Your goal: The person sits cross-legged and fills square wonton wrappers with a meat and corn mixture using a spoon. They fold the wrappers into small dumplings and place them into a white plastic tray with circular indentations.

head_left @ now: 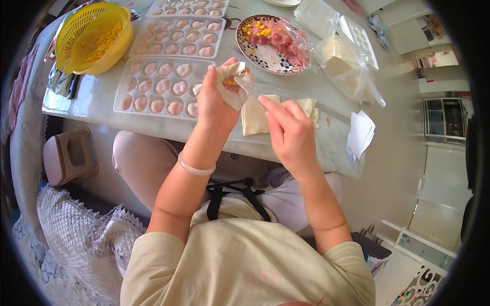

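My left hand (217,99) is cupped and closed around a wonton wrapper (233,100), with pink minced meat and corn kernels (232,84) lying in it. My right hand (292,127) pinches the handle of a thin, pale spoon-like utensil (248,87); its tip touches the filling at the wrapper's edge. Beneath the hands, a stack of square wrappers (253,121) lies on the table. Left of my left hand is a white compartment tray (120,102) of filled wontons. A plate with a spotted rim (244,51) holds minced meat and corn beyond my hands.
Two more wonton trays (223,38) stand behind the first. At the far left is a yellow colander (66,46) of corn. A clear bag of wrappers (339,58) and white papers (361,133) lie to the right. A stool (64,158) stands below the table's left edge.
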Demonstrator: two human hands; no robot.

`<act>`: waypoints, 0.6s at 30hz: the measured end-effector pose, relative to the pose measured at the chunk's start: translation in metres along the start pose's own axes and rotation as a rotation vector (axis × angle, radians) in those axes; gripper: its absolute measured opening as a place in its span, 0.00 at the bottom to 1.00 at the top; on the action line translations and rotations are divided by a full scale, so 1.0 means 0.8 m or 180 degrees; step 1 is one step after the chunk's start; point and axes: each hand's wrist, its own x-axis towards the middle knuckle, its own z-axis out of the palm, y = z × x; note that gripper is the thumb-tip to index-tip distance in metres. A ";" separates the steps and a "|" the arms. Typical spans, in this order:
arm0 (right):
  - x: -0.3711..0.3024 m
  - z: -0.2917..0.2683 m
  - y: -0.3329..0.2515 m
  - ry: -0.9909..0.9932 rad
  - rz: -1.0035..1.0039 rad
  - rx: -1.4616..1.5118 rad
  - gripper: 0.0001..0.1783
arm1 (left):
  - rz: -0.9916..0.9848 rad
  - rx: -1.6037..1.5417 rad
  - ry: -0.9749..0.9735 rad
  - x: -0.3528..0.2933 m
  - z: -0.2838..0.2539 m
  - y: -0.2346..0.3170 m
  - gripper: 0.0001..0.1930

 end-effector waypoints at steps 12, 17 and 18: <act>-0.014 -0.019 0.041 -0.0044 0.0371 0.0418 0.15 | -0.0249 -0.0430 0.0223 -0.006 -0.012 0.006 0.20; -0.024 -0.013 0.051 0.0049 -0.0334 -0.0118 0.19 | -0.0339 -0.0524 0.0226 -0.011 -0.007 0.015 0.20; -0.023 -0.013 0.051 0.0031 -0.0396 -0.0151 0.19 | -0.0310 -0.0567 0.0261 -0.012 -0.003 0.014 0.20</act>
